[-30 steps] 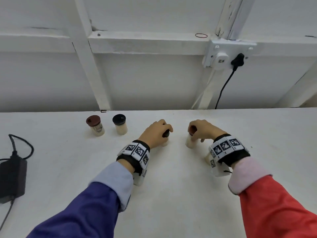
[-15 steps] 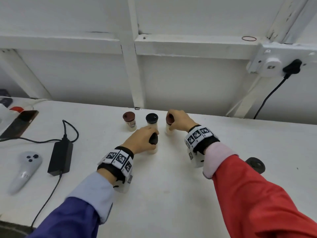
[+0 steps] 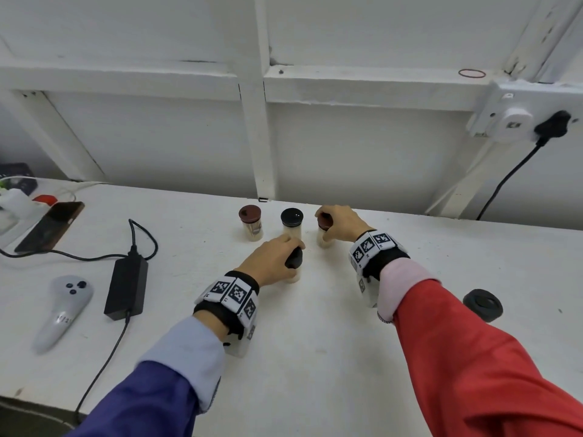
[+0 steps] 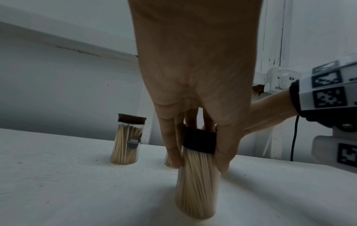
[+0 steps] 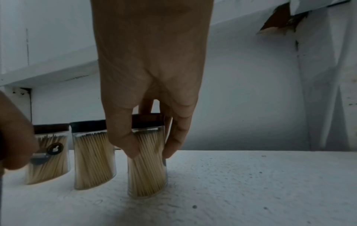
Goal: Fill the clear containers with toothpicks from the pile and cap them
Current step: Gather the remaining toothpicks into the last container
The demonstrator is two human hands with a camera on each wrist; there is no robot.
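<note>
White tabletop (image 3: 315,342) against a white wall holds four capped jars of toothpicks. Left hand (image 3: 274,260) wraps a black-capped jar (image 4: 197,180), near the front. Right hand (image 3: 342,223) grips a brown-capped jar (image 5: 147,165), probably lining it up beside two standing jars (image 3: 291,225). A power adapter (image 3: 126,288) lies well apart.

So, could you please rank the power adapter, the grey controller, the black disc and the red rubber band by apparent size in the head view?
1-2. Grey controller and power adapter: alike, unranked.
3. Black disc.
4. Red rubber band, farther away, so possibly understated.
</note>
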